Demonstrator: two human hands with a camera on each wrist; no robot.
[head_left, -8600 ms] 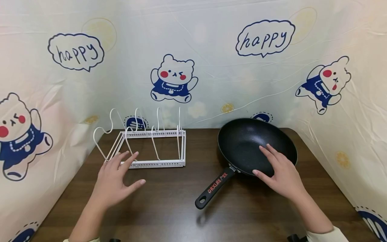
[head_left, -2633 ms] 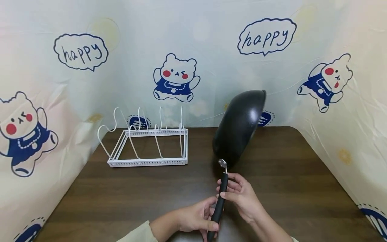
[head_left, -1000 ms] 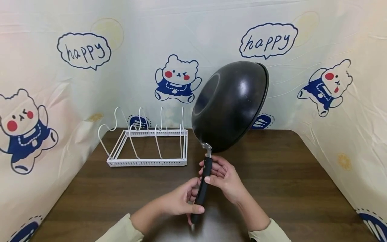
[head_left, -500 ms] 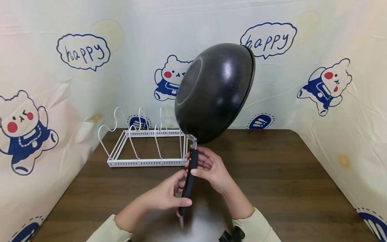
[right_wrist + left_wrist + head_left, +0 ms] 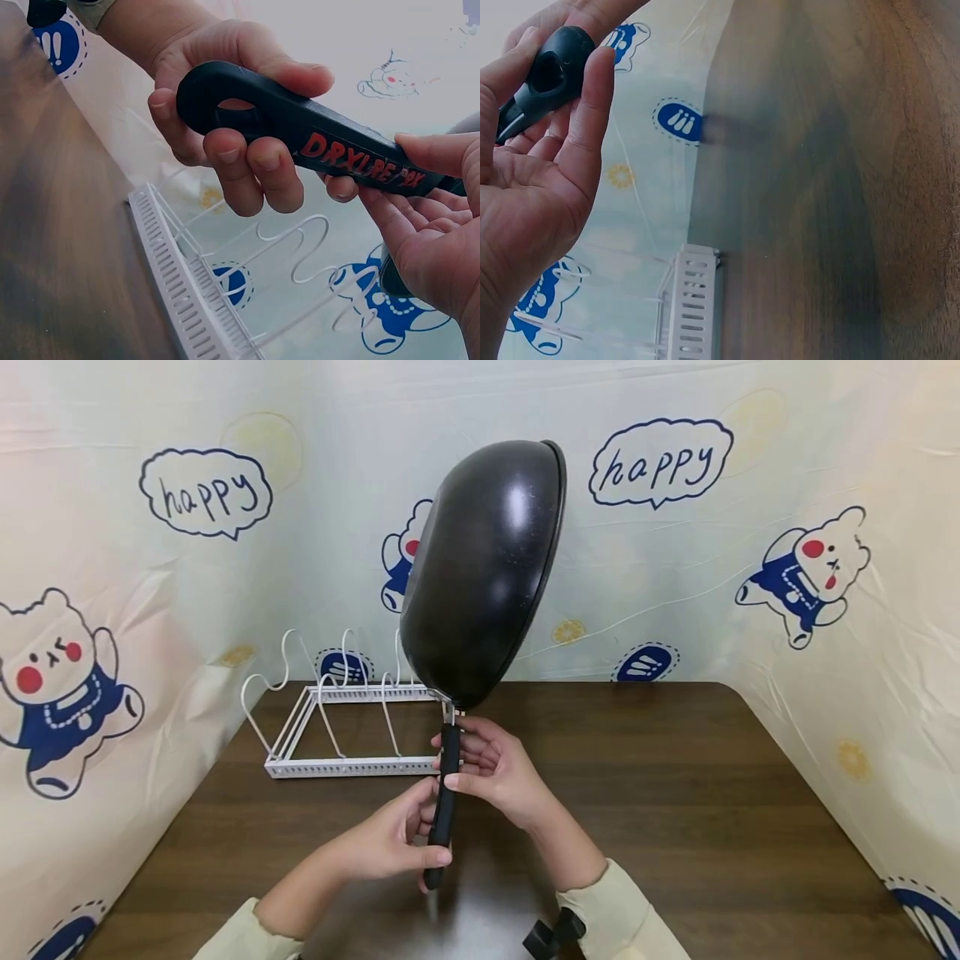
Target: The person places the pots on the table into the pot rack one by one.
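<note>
We wear a loose, pale cream-green fabric left sleeve [image 5: 247, 935] and a matching right sleeve [image 5: 630, 922]. A small, blocky black device [image 5: 570, 927] sits by the right cuff [image 5: 588, 887], and a dark rounded piece [image 5: 45, 11] shows beside the left cuff [image 5: 97, 15]. Our left hand [image 5: 390, 839] and right hand [image 5: 500, 772] are bare.

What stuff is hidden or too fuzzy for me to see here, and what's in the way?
Inside of the pan: head view, hidden by its own outside.
Most of the right end of the rack: head view, behind the pan and right hand.
Rest of the middle bear: head view, behind the pan.
Some red letters on the handle: right wrist view, too smudgy.
</note>
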